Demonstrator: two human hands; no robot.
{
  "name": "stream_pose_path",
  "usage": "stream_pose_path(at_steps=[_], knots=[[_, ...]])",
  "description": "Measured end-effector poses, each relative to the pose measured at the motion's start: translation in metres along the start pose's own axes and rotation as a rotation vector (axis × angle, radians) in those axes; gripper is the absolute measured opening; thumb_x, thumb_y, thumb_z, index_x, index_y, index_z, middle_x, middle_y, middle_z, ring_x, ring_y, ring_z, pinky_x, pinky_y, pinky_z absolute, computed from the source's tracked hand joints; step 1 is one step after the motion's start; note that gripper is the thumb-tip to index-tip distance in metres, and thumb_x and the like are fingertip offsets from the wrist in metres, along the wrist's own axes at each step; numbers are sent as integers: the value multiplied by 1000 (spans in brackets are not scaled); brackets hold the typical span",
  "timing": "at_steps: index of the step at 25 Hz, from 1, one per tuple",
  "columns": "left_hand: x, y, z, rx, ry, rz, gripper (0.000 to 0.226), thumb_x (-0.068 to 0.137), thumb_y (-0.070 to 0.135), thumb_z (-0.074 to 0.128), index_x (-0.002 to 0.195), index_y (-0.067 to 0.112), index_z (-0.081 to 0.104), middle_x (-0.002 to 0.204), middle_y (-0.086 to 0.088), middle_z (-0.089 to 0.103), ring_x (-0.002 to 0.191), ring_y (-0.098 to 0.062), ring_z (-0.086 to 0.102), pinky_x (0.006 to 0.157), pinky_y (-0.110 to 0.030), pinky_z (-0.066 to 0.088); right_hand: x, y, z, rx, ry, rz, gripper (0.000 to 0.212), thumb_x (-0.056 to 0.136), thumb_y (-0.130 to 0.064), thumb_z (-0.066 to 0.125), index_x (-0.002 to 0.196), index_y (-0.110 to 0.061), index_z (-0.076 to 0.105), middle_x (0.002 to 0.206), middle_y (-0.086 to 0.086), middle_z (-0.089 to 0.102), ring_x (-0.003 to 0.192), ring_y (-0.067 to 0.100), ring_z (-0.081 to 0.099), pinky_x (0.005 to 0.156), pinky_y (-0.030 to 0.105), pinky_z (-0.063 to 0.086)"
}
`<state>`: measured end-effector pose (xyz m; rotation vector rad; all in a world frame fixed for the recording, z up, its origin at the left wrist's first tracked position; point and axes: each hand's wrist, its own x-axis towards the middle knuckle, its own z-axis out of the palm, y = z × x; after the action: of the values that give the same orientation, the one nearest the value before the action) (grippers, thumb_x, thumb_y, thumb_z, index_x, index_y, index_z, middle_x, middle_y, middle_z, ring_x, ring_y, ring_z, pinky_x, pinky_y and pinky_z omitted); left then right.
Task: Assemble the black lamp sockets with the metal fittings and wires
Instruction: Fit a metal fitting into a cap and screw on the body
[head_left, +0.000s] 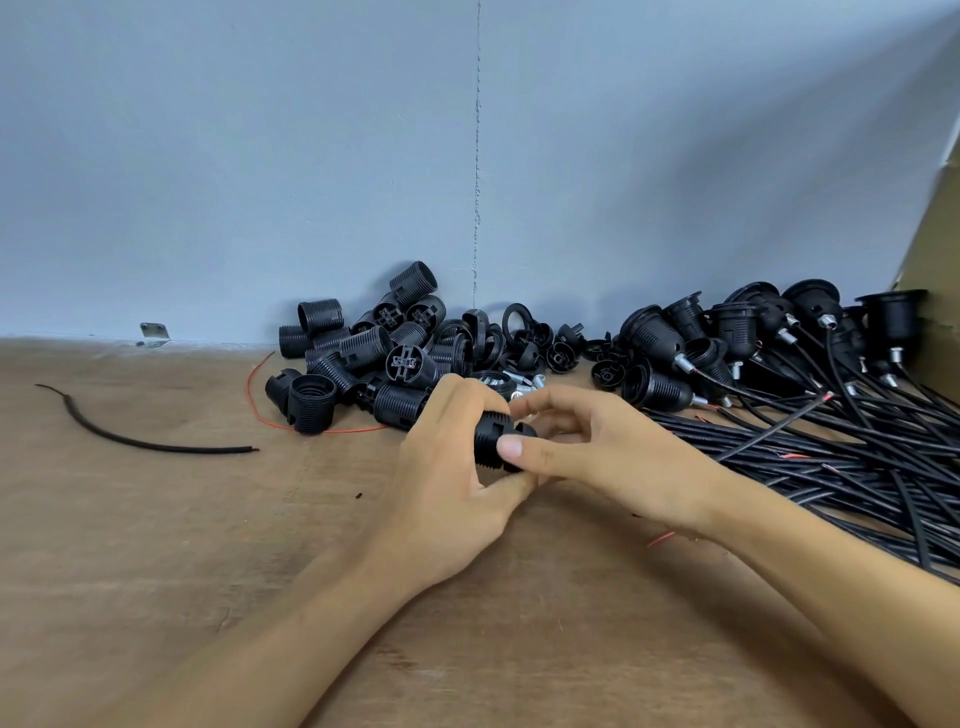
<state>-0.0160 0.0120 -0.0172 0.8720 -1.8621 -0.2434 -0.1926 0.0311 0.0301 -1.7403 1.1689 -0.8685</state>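
A wooden desk (156, 519) is running up against a pale blue wall (260, 156), and a small metal bracket (154, 332) is sitting where the two meet. On the left, a loose length of black wire (130, 439) is lying curved on the bare wood, well apart from everything else. A thin red wire (254, 395) is looping round the front of a pile of black threaded shells (363, 353), which are lying heaped against the wall. Just right of that pile, black rings and caps (519, 332) are lying scattered, and a few shiny metal fittings (524, 384) are showing just behind the fingers. Further right, finished sockets with wires (753, 332) are leaning in a row, their black cables (831, 452) trailing toward the near right edge in a thick bundle. A brown cardboard panel (935, 249) is standing at the far right. The bundle is lying close beside the right forearm.

Both hands are meeting above the desk, in front of the shell pile. The left hand (452, 462) is curling round a black lamp socket (488, 441), hiding most of its ribbed body. The right hand (587, 447) is pinching the rounded cap (524, 431) at the socket's right end, thumb lying across it, forefinger arching above.
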Motion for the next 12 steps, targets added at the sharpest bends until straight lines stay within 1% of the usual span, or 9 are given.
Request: stream_pose_path(at_steps=[1,2,3,6,8,9,10,11,12], knots=[[0,1,1,6,15,24,37,73,39,76,96,34,48,94,17,48,87,-1,53,72,-8,37,-1,-1,-2,-47,-58,1,33,83,-48,73,104,-23,71,93,-2,75,84,9,70,82,23,54],[0,1,1,10,21,38,37,72,39,75,97,35,47,94,18,47,87,0,53,73,-7,36,-1,-2,-3,-71,-103,-4,32,88,-49,68,100,-21,73,90,-2,75,84,7,68,80,20,52],[0,2,1,13,24,46,38,72,38,75,98,36,48,94,19,46,88,0,53,73,-6,36,-2,-2,-4,-75,-119,-10,32,91,-49,66,99,-18,73,89,1,75,84,6,67,80,20,51],[1,1,1,19,24,59,39,71,38,75,101,33,51,97,19,48,90,0,54,75,-7,36,-1,2,-6,-14,-114,-21,30,91,-43,68,103,-16,73,98,18,72,85,14,65,87,31,53],[1,2,0,25,6,70,43,72,35,77,107,33,52,102,21,49,95,0,54,79,-7,37,-1,2,-7,46,-128,-20,27,90,-37,71,104,-15,73,101,24,70,86,17,65,89,33,53],[1,2,-1,25,-13,73,46,73,34,78,111,34,52,106,22,49,100,0,54,83,-7,37,-1,2,-8,60,-124,-17,26,89,-35,73,106,-15,73,102,24,69,86,17,65,90,33,53],[0,4,-2,21,-37,71,50,74,32,80,116,34,52,110,23,50,105,-1,55,86,-8,37,-1,3,-9,61,-106,-14,26,88,-32,75,107,-16,73,101,19,71,86,14,65,89,29,53],[0,5,-3,11,-66,61,55,75,30,80,121,34,51,114,24,51,111,-1,54,90,-7,36,-1,3,-10,45,-72,-13,25,86,-30,77,108,-18,73,94,8,74,84,8,65,86,21,52],[0,6,-5,-6,-93,46,59,76,28,79,126,33,50,119,25,51,116,0,53,93,-7,35,-1,3,-11,0,-27,-16,27,83,-29,79,108,-22,73,85,-7,73,80,1,64,81,15,49]])
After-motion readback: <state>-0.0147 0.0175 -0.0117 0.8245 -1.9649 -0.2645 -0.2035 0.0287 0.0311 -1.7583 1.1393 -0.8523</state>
